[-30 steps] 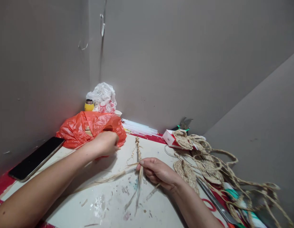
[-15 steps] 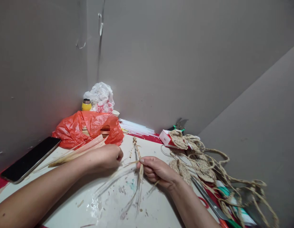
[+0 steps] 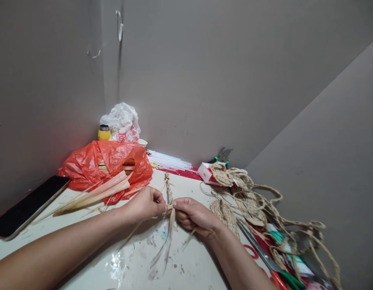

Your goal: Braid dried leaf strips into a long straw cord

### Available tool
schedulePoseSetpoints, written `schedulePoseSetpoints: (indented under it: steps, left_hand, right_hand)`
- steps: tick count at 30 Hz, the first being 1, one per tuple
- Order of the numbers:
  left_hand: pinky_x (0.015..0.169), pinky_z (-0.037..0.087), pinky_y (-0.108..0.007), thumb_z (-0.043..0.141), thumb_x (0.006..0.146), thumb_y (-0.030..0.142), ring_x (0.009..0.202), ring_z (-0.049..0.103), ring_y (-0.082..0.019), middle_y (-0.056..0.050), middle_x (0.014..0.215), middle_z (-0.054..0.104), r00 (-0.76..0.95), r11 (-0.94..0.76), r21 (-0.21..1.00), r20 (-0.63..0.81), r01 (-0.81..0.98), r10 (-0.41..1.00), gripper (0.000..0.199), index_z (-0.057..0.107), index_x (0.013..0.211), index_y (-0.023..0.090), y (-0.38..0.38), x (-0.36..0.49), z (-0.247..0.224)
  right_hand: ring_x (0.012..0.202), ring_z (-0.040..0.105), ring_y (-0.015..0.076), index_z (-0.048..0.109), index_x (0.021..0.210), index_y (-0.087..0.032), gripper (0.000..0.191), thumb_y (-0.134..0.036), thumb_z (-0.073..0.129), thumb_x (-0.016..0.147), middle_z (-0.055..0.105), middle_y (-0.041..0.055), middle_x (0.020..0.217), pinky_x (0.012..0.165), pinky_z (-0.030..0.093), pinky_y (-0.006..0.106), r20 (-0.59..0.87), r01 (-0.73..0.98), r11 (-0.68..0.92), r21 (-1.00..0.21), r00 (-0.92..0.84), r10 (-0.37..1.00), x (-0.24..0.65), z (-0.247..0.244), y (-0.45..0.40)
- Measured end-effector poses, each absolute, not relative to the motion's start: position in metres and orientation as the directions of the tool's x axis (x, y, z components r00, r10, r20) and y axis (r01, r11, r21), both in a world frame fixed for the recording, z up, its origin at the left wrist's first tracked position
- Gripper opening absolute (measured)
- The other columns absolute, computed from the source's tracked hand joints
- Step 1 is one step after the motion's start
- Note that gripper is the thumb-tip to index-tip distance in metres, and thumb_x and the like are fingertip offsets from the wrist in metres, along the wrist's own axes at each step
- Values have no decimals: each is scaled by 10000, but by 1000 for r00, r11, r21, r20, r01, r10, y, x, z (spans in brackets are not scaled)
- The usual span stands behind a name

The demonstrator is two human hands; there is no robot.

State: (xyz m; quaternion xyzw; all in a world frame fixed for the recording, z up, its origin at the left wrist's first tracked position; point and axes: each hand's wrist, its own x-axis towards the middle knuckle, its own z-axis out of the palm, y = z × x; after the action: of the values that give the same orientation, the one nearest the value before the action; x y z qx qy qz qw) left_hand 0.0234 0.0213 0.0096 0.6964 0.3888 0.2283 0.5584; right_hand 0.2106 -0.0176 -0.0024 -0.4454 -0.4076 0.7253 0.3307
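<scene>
A thin braid of pale straw (image 3: pixel 167 185) lies on the white tabletop in front of me, its loose fibre ends (image 3: pixel 170 241) trailing toward me. My right hand (image 3: pixel 192 215) pinches the braid between thumb and forefinger, the other fingers curled. From the left, my left hand (image 3: pixel 148 203) meets it, with thumb and fingertips closed on a strand of the same straw beside the braid. The fingertips of both hands almost touch. More flat straw strips (image 3: pixel 104 191) lie beyond my left forearm, partly on a red plastic bag (image 3: pixel 83 163).
At the left edge rests a black phone (image 3: pixel 29 205). Coils of braided cord (image 3: pixel 249 201) cover the right side, with scissors (image 3: pixel 264 253) among them. White glue sticks (image 3: pixel 171 160) and pliers (image 3: pixel 224 155) lie by the wall. A yellow jar (image 3: pixel 104 133) stands near a white plastic bag (image 3: pixel 122 119).
My left hand has moved right and closed on the straw strand beside the braid. My right hand keeps its pinch. The whole view has shifted slightly.
</scene>
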Motion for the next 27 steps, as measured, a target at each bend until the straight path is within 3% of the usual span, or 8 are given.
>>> schedulePoseSetpoints:
  steps: [6, 10, 15, 21, 24, 27]
  left_hand:
    - [462, 326, -187, 600, 618, 209, 489, 487, -87, 29, 521, 566, 480, -4, 968, -122, 252, 869, 145, 463, 587, 173, 20, 30, 4]
    - [489, 412, -214, 615, 626, 197, 467, 545, -108, 30, 497, 582, 536, 143, 978, -202, 149, 819, 193, 422, 645, 188, 20, 32, 4]
    - [471, 444, -219, 638, 621, 213, 470, 552, -99, 22, 586, 619, 599, 282, 956, -276, 86, 752, 221, 492, 781, 170, 20, 33, 5]
    - [492, 427, -207, 600, 641, 202, 453, 513, -79, 13, 516, 578, 586, 214, 964, -265, 156, 766, 91, 538, 671, 142, 22, 32, 1]
    - [459, 394, -211, 579, 676, 242, 437, 513, -95, 15, 543, 588, 584, 217, 954, -297, 206, 755, 111, 506, 707, 165, 22, 32, 2]
    - [468, 352, -200, 528, 694, 210, 445, 484, -86, 30, 560, 584, 594, 110, 961, -244, 253, 767, 62, 475, 703, 179, 22, 31, 6]
  right_hand:
    - [343, 116, 14, 606, 763, -111, 286, -394, 635, 778, 261, -128, 416, 325, 60, 168, -370, -109, -441, -891, -391, 843, 211, -2, -17]
    - [342, 122, 12, 607, 754, -107, 293, -398, 634, 776, 274, -124, 420, 325, 59, 172, -372, -97, -437, -894, -384, 845, 211, -2, -18]
    - [328, 135, 11, 588, 729, -119, 308, -420, 646, 766, 282, -124, 411, 321, 64, 174, -368, -72, -424, -903, -378, 849, 210, -3, -18]
    - [326, 161, 11, 487, 630, -160, 356, -439, 675, 745, 332, -110, 415, 317, 72, 177, -373, -21, -404, -914, -344, 862, 206, -4, -18]
    - [336, 145, 16, 509, 659, -156, 357, -467, 651, 761, 315, -114, 423, 323, 68, 182, -364, -22, -399, -917, -367, 856, 206, -2, -18]
    - [348, 127, 19, 523, 658, -145, 365, -472, 631, 779, 293, -114, 432, 331, 61, 189, -349, -14, -386, -922, -403, 846, 205, 0, -19]
